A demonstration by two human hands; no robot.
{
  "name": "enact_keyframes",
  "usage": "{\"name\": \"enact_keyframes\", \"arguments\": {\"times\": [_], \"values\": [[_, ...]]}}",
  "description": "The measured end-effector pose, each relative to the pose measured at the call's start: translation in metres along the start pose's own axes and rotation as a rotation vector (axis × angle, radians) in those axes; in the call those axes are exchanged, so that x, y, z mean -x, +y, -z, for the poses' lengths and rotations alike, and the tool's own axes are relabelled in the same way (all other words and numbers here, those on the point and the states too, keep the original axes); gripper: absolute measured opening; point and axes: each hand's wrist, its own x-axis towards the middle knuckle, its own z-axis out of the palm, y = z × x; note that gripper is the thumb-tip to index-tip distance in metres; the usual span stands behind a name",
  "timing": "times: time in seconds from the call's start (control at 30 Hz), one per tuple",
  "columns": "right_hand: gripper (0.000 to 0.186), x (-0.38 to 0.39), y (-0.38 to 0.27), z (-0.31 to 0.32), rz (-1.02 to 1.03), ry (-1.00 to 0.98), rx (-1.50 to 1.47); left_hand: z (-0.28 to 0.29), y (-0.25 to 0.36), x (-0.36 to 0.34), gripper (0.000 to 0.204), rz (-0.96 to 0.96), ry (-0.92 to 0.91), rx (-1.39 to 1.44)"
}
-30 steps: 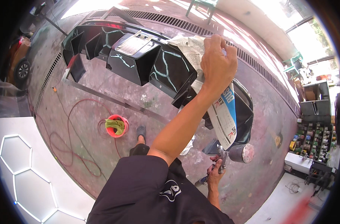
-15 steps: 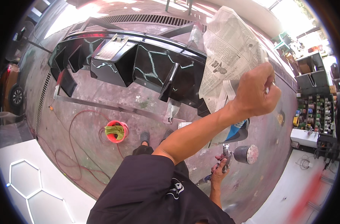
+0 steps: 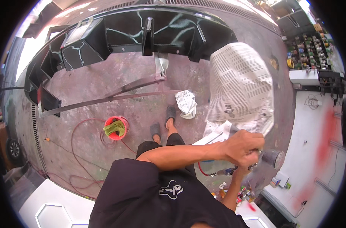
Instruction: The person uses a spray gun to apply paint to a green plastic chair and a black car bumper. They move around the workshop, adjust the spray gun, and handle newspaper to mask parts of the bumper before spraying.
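The newspaper sheet (image 3: 241, 85), spread at the right and gripped by the curled left hand (image 3: 244, 147), nearer than the black bumper (image 3: 180, 33), might snag on the spray gun (image 3: 272, 158) held in the right hand (image 3: 241, 173), because the hands crowd together.

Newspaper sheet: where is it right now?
Head view, right of centre: the newspaper sheet spreads upward from the left hand, its top by the right end of the black bumper.

Right hand (image 3: 241, 172) partly behind left hand (image 3: 244, 146)
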Motion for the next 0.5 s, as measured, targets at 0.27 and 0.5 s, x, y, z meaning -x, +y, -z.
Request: {"name": "enact_keyframes", "arguments": {"times": [0.27,0.5], "values": [[0.064,0.051,-0.035,0.099,-0.315,0.318,-0.037,-0.020,-0.177,0.222,0.023,0.638,-0.213,-0.219],[0.064,0.068,0.012,0.128,-0.331,0.267,0.017,0.023,-0.326,0.284,0.026,0.911,-0.174,-0.507]]}}
